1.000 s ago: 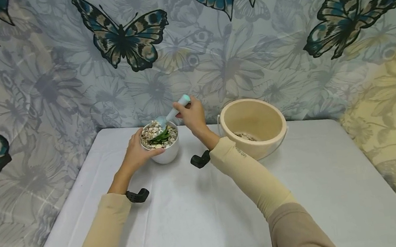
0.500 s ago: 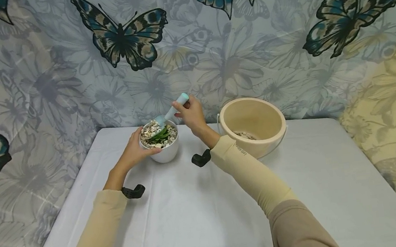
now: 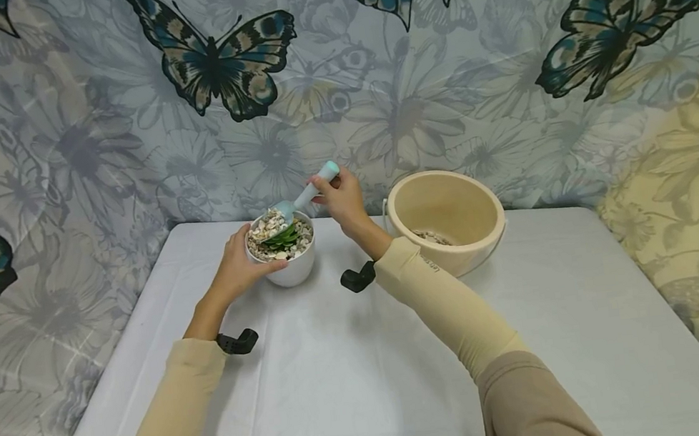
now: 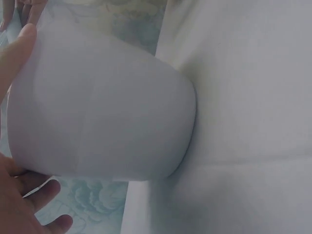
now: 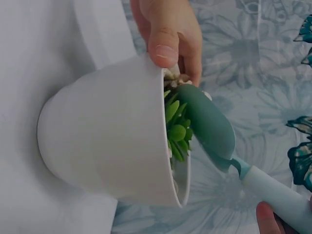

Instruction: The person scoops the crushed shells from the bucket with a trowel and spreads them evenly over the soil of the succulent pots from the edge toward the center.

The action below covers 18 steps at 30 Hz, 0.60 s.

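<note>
A white flower pot [image 3: 294, 273] stands at the back left of the table, holding pale pebbles [image 3: 297, 247] and a green succulent [image 5: 177, 129]. My left hand [image 3: 235, 265] grips the pot's rim from the left, thumb along the near side and fingers around the far side. My right hand [image 3: 345, 200] holds a small garden trowel [image 3: 313, 187] by its pale blue handle. The teal blade [image 5: 207, 124] lies low over the succulent's leaves, its tip by the pebbles at the rim. In the head view, pebbles are heaped at the blade on the pot's left side.
A cream bucket [image 3: 442, 180] with a wire handle stands to the right of the pot, a few pebbles [image 3: 432, 237] at its bottom. A white cloth covers the table [image 3: 343, 391]. A butterfly-print fabric backdrop [image 3: 339, 125] hangs right behind the table's back edge.
The trowel has shifted slightly, its handle end a little to the right, and more of the green leaves show. My left hand stays at the pot, its wrist slightly further left.
</note>
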{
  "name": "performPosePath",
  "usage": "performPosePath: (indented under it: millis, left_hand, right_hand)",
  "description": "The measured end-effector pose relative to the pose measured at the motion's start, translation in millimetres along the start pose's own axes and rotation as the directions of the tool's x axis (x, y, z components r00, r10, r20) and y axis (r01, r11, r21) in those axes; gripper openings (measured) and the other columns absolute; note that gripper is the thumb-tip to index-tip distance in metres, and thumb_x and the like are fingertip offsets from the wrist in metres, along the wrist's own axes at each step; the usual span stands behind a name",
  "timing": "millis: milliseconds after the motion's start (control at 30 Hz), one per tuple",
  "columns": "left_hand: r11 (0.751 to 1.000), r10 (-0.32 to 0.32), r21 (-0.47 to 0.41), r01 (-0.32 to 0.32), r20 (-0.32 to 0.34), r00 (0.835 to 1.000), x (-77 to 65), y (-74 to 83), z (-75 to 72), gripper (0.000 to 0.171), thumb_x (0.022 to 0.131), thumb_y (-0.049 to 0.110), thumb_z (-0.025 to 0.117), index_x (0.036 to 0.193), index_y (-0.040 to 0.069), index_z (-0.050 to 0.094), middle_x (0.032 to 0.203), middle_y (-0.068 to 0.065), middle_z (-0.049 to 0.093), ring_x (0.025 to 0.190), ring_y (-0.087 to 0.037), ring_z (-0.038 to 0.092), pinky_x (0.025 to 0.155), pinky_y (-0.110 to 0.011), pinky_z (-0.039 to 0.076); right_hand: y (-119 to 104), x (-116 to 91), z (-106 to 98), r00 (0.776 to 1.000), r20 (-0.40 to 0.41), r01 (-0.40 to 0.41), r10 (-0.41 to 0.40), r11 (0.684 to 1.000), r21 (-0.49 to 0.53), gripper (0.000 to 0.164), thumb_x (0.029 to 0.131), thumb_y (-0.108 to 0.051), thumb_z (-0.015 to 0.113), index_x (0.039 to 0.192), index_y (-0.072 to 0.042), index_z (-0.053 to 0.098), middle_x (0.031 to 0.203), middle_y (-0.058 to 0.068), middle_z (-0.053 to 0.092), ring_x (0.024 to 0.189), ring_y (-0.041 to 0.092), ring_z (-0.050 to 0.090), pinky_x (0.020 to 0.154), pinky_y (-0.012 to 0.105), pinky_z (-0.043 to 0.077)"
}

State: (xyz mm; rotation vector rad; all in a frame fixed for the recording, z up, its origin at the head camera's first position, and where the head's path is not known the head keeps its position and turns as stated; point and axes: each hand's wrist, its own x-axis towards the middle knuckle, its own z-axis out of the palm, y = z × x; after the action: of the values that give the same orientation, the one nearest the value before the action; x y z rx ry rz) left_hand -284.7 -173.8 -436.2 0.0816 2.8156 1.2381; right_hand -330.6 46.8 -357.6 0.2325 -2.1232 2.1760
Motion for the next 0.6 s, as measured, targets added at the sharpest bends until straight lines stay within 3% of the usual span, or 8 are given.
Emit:
performPosePath:
  millis: [133, 300, 600]
  left_hand:
    - [1.000, 0.028, 0.008, -0.028, 0.028, 0.999, 2.8, -0.2, -3.5, 0.118, 0.075, 0.055, 0.078, 0.157, 0.007, 0.007, 0.158, -0.025, 0.016, 0.146, -0.044, 0.018, 0.113, -0.066, 0.024]
    - [1.000, 0.012, -0.028, -0.010, 0.068, 0.998, 6.1, -3.5, -3.4, 0.120, 0.075, 0.055, 0.078, 0.158, 0.011, 0.002, 0.162, -0.022, 0.009, 0.149, -0.044, 0.013, 0.114, -0.067, 0.021]
    - [0.998, 0.000, -0.055, 0.001, 0.013, 1.000, 3.2, -3.2, 2.0, 0.122, 0.073, 0.056, 0.079, 0.158, 0.011, 0.005, 0.161, -0.022, 0.013, 0.148, -0.042, 0.016, 0.114, -0.065, 0.022]
  right_hand:
    - [0.9, 0.6, 0.9, 1.000, 0.012, 0.010, -0.010, 1.000, -0.014, 0.031, 0.098, -0.009, 0.057, 0.122, 0.009, 0.051, 0.120, 0.026, 0.063, 0.112, 0.037, 0.063, 0.088, 0.036, 0.058]
    - [4.1, 0.3, 2.1, 1.000, 0.004, 0.014, -0.013, 1.000, -0.013, 0.028, 0.098, -0.009, 0.057, 0.119, 0.009, 0.051, 0.120, 0.026, 0.063, 0.113, 0.036, 0.063, 0.087, 0.036, 0.058]
    - [6.3, -2.2, 2.6, 0.999, -0.016, 0.042, -0.042, 0.999, -0.014, 0.030, 0.097, -0.008, 0.059, 0.119, 0.010, 0.052, 0.117, 0.027, 0.064, 0.110, 0.036, 0.065, 0.084, 0.035, 0.059]
